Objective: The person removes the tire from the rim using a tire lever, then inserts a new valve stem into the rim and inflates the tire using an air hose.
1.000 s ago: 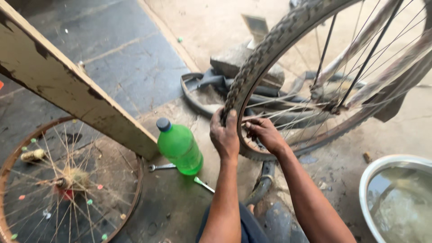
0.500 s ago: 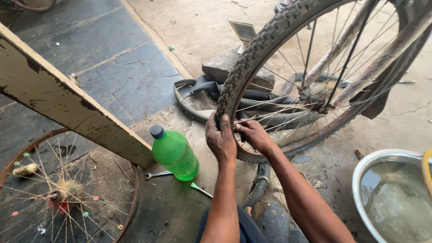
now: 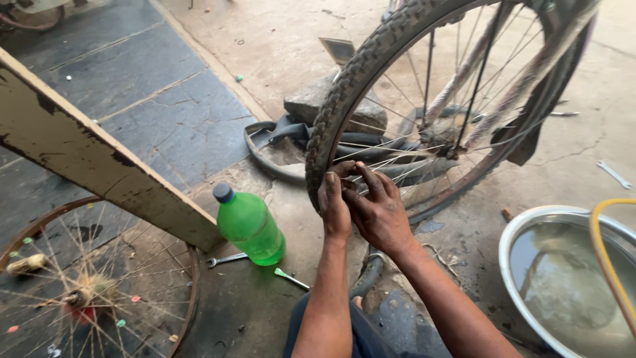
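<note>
A bicycle wheel with a knobbly black tyre [image 3: 351, 79] stands upright in front of me, its spokes and hub visible. My left hand [image 3: 333, 207] grips the tyre's lower edge with the thumb on the tread. My right hand [image 3: 379, 211] lies against it, fingers pressed to the rim and tyre bead by the spokes. Both forearms reach up from the bottom of the view.
A green plastic bottle [image 3: 250, 226] stands left of my hands, with a spanner [image 3: 226, 259] and a green-handled tool [image 3: 291, 279] by it. A bare spoked wheel [image 3: 86, 292] lies lower left under a slanted wooden beam [image 3: 86, 159]. A metal water basin [image 3: 563, 278] with a yellow hose [image 3: 609, 265] sits right.
The view has moved closer to the wheel. My right hand has slid left along the rim until it lies against my left hand on the tyre.
</note>
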`<state>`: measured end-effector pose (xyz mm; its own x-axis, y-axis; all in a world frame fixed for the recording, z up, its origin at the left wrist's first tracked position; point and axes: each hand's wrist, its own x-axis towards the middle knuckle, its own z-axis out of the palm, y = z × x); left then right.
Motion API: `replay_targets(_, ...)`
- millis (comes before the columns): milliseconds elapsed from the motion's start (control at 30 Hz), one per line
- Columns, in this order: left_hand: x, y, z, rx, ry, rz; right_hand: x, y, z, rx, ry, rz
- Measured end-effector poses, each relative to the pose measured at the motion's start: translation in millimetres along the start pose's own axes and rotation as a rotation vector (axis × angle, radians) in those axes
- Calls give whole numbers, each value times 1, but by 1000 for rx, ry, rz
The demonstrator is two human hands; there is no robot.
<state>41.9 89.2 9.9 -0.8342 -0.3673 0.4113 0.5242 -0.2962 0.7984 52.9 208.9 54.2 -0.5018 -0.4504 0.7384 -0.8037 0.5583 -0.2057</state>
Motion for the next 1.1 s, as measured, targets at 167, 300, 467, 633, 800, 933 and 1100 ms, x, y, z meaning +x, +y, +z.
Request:
replay_targets(167, -1, 0, 6, 142, -131, 125, -5, 9, -1, -95, -30, 6)
replay_targets(300, -1, 9, 5, 188, -237, 108, -16, 26, 20, 191, 35, 215)
replay_targets(467, 1, 21, 0, 552, 244, 151, -31, 56, 55, 891, 123, 955)
replay_targets(633, 5, 28, -10, 777, 541, 420, -31, 66, 96, 1166, 102, 1081)
replay_targets(800, 14, 20, -13, 558, 496, 165, -20, 58, 122, 1210, 102, 1180)
replay_targets(933, 16, 10, -15, 521, 409, 14, -18, 51, 130, 1089, 24, 1145)
replay_targets(1100, 17, 9, -23, 420, 353, 4, -14, 47, 134, 1166, 69, 1137)
